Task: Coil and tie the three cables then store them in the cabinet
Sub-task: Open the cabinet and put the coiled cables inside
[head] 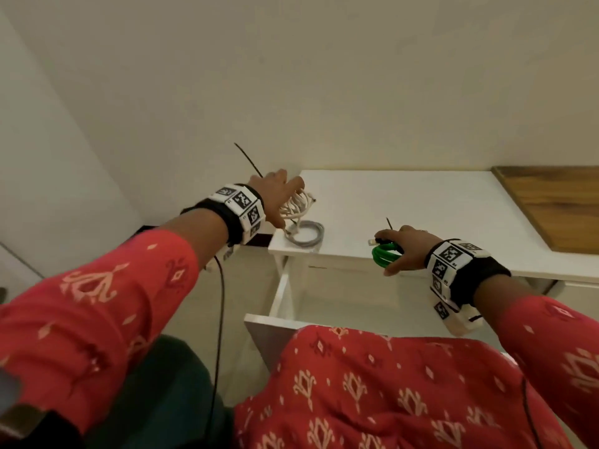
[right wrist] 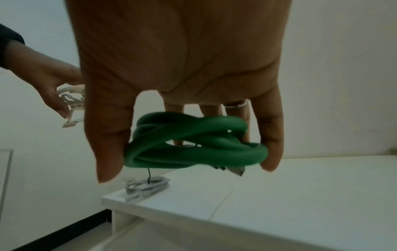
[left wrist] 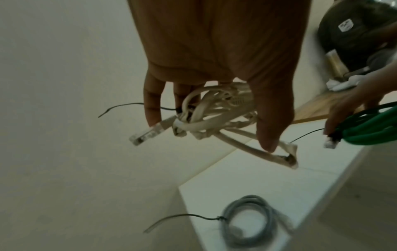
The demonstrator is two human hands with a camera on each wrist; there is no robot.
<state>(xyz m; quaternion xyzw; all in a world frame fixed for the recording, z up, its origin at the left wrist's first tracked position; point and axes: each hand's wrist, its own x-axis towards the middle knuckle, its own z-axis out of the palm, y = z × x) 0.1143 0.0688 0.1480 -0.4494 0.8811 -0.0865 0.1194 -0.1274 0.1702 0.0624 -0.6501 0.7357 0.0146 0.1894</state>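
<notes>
We hold a coiled cable in each hand above the white cabinet point(head: 421, 215). Our left hand point(head: 278, 199) hangs over the cabinet's left end, its fingers and thumb curled around the beige cable point(head: 298, 205), a loose bundle of loops lifted clear of the top. In the left wrist view a clear plug at one end of that bundle sticks out past the fingertips, and a thin black tie point(left wrist: 120, 107) trails from its middle.

Directly below that hand, on the cabinet's top at its left front corner, lies the grey cable point(head: 306, 234), coiled flat and bound with its own black tie.

Our right hand point(head: 405, 247) is over the cabinet's front edge, to the right of the grey coil. Its thumb and fingers close on the green cable point(head: 384, 254), a tight round coil held off the surface; a black tie pokes up from it, and a plug shows at one side.

Under the top, the cabinet's door point(head: 269, 332) stands swung out toward us. A wooden board point(head: 557, 205) lies on the cabinet's far right end.
</notes>
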